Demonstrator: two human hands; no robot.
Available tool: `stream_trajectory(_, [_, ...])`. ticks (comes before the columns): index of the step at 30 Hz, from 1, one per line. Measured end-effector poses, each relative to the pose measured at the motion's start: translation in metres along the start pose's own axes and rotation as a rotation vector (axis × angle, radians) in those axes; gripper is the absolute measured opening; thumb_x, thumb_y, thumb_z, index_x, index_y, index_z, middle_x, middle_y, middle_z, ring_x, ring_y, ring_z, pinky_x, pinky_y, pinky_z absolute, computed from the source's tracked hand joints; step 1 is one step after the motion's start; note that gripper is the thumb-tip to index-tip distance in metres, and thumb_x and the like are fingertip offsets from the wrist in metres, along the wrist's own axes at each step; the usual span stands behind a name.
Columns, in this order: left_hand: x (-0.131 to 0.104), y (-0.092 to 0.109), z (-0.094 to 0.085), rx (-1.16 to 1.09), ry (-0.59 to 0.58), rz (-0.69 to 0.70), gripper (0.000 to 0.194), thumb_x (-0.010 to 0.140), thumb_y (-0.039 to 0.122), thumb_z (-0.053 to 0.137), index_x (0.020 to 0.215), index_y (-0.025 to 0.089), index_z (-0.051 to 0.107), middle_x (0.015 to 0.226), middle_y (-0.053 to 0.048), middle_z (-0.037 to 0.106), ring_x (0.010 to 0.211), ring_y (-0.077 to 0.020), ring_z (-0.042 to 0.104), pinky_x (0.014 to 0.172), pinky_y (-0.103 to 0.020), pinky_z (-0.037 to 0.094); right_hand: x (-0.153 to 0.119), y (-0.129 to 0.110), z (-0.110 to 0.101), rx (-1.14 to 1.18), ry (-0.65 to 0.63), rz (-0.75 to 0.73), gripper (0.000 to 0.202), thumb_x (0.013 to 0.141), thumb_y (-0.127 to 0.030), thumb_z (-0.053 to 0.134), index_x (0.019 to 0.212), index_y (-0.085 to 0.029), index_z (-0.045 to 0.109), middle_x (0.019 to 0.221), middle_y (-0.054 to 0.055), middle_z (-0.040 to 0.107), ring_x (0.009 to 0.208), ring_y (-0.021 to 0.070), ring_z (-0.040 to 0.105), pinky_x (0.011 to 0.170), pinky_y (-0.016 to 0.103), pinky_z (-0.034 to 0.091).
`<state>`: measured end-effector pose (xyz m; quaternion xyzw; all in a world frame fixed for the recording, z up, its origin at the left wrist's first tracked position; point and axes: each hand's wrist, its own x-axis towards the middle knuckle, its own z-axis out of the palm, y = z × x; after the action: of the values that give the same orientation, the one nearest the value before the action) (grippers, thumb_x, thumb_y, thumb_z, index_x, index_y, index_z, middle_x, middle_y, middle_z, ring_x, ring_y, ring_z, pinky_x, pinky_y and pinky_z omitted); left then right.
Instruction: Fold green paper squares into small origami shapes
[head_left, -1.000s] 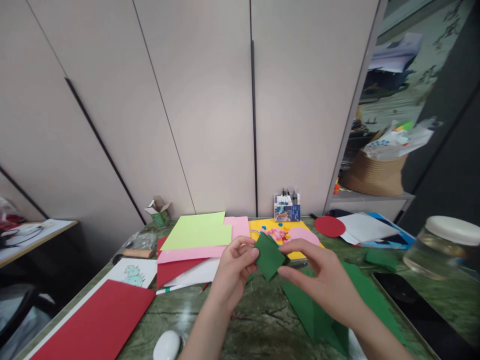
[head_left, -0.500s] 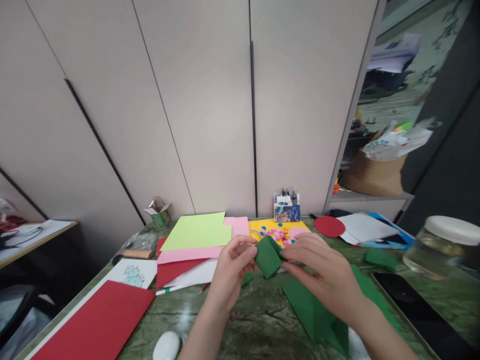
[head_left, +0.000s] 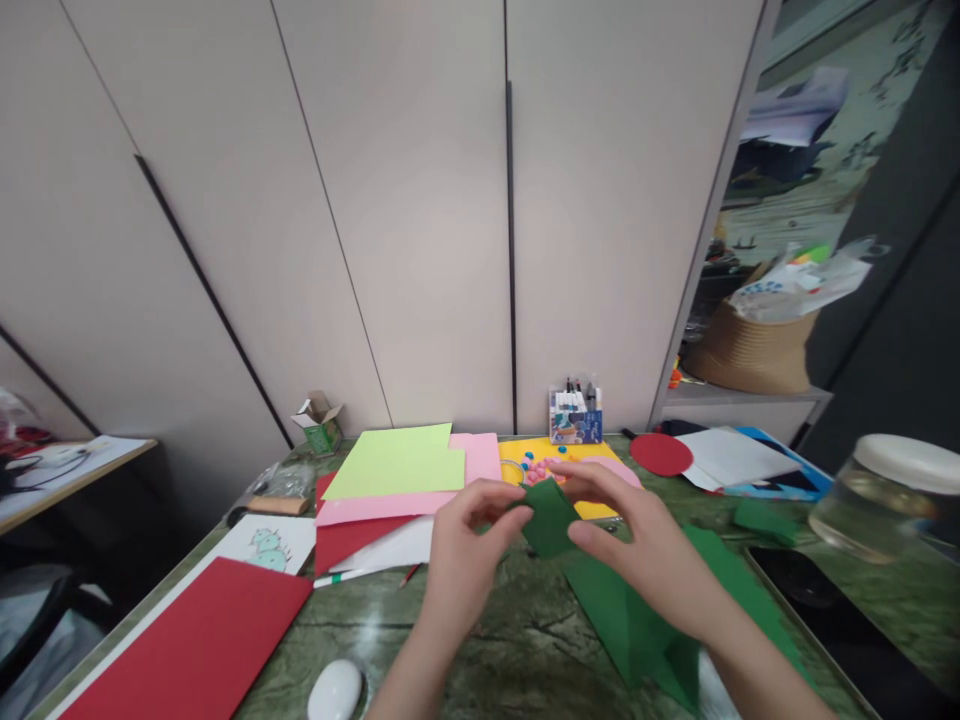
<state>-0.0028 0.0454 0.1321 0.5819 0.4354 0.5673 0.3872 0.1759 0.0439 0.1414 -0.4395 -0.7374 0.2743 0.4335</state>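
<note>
A small folded piece of dark green paper (head_left: 551, 520) is held up above the table, between both hands. My left hand (head_left: 476, 535) pinches its left edge with thumb and fingertips. At the paper's right side, my right hand (head_left: 637, 540) has the thumb on its near face and the fingers at its top edge and behind it. Larger green sheets (head_left: 630, 620) lie on the table under my right hand and forearm.
Lime paper (head_left: 397, 465) and pink and red sheets lie at the back left, a red sheet (head_left: 195, 640) and white mouse (head_left: 334, 690) nearer. A marker box (head_left: 575, 415) stands behind yellow paper. At right are a phone (head_left: 832, 620) and a lidded jar (head_left: 877, 500).
The green paper has turned and moved slightly right. The right thumb has shifted up onto its face, with the fingers spread wider. The left hand has moved slightly right.
</note>
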Motion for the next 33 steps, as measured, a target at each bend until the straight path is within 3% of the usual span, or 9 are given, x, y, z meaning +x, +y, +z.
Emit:
stream_trajectory(3, [-0.005, 0.004, 0.004, 0.156, -0.039, 0.081, 0.008, 0.068, 0.022, 0.066, 0.075, 0.021, 0.07, 0.075, -0.004, 0.069, 0.067, -0.0157, 0.058, 0.064, -0.026, 0.045, 0.004, 0.001, 0.008, 0.008, 0.015, 0.044, 0.02, 0.075, -0.032, 0.06, 0.092, -0.023, 0.064, 0.088, 0.004, 0.066, 0.086, 0.0222, 0.06, 0.076, 0.036, 0.047])
stream_trajectory(7, [-0.006, 0.005, 0.007, 0.132, 0.0, 0.054, 0.019, 0.065, 0.02, 0.068, 0.084, 0.021, 0.07, 0.077, -0.003, 0.069, 0.068, -0.0155, 0.059, 0.066, -0.026, 0.047, 0.007, 0.002, 0.013, 0.104, 0.078, 0.022, 0.012, 0.075, -0.03, 0.059, 0.074, -0.02, 0.064, 0.076, 0.003, 0.065, 0.076, 0.0188, 0.059, 0.068, 0.031, 0.048])
stream_trajectory(10, [-0.004, 0.005, 0.008, 0.044, -0.021, -0.031, 0.025, 0.061, 0.017, 0.07, 0.085, 0.019, 0.068, 0.078, -0.004, 0.069, 0.068, -0.0155, 0.06, 0.064, -0.026, 0.048, 0.006, 0.002, 0.013, 0.131, 0.139, 0.009, 0.011, 0.075, -0.029, 0.06, 0.075, -0.019, 0.064, 0.076, 0.004, 0.064, 0.076, 0.0185, 0.059, 0.069, 0.031, 0.048])
stream_trajectory(14, [-0.002, 0.005, 0.008, 0.011, -0.013, -0.1, 0.014, 0.062, 0.017, 0.068, 0.076, 0.017, 0.069, 0.07, -0.003, 0.068, 0.063, -0.0148, 0.059, 0.059, -0.025, 0.047, 0.005, 0.004, 0.014, 0.167, 0.111, 0.01, 0.012, 0.074, -0.028, 0.061, 0.083, -0.02, 0.064, 0.085, 0.005, 0.065, 0.083, 0.0202, 0.06, 0.075, 0.034, 0.049])
stream_trajectory(18, [-0.004, 0.005, 0.009, 0.05, 0.008, -0.057, 0.017, 0.062, 0.016, 0.068, 0.078, 0.019, 0.07, 0.067, -0.001, 0.067, 0.061, -0.0134, 0.058, 0.059, -0.023, 0.046, 0.006, 0.005, 0.015, 0.2, 0.077, 0.021, 0.017, 0.073, -0.026, 0.063, 0.088, -0.021, 0.063, 0.093, 0.006, 0.065, 0.091, 0.0211, 0.06, 0.081, 0.036, 0.048])
stream_trajectory(24, [-0.007, 0.005, 0.009, 0.117, 0.028, -0.016, 0.017, 0.064, 0.019, 0.068, 0.08, 0.021, 0.071, 0.066, -0.001, 0.066, 0.061, -0.0129, 0.057, 0.059, -0.023, 0.046, 0.006, 0.005, 0.016, 0.202, 0.115, 0.037, 0.008, 0.071, -0.026, 0.064, 0.076, -0.019, 0.064, 0.079, 0.004, 0.066, 0.079, 0.0191, 0.062, 0.071, 0.031, 0.051])
stream_trajectory(28, [-0.008, 0.005, 0.008, 0.138, 0.034, -0.024, 0.018, 0.064, 0.019, 0.068, 0.081, 0.022, 0.071, 0.067, -0.001, 0.067, 0.061, -0.0125, 0.057, 0.06, -0.022, 0.046, 0.005, 0.004, 0.018, 0.218, 0.125, 0.053, 0.008, 0.07, -0.025, 0.065, 0.075, -0.019, 0.063, 0.078, 0.004, 0.065, 0.079, 0.0181, 0.061, 0.074, 0.032, 0.05])
stream_trajectory(33, [-0.007, 0.004, 0.008, 0.135, 0.032, -0.025, 0.017, 0.066, 0.021, 0.067, 0.083, 0.021, 0.07, 0.067, 0.0, 0.066, 0.062, -0.0122, 0.057, 0.06, -0.022, 0.046, 0.006, 0.002, 0.018, 0.213, 0.043, 0.061, 0.017, 0.07, -0.021, 0.063, 0.088, -0.022, 0.062, 0.093, 0.004, 0.064, 0.091, 0.0202, 0.059, 0.081, 0.036, 0.047])
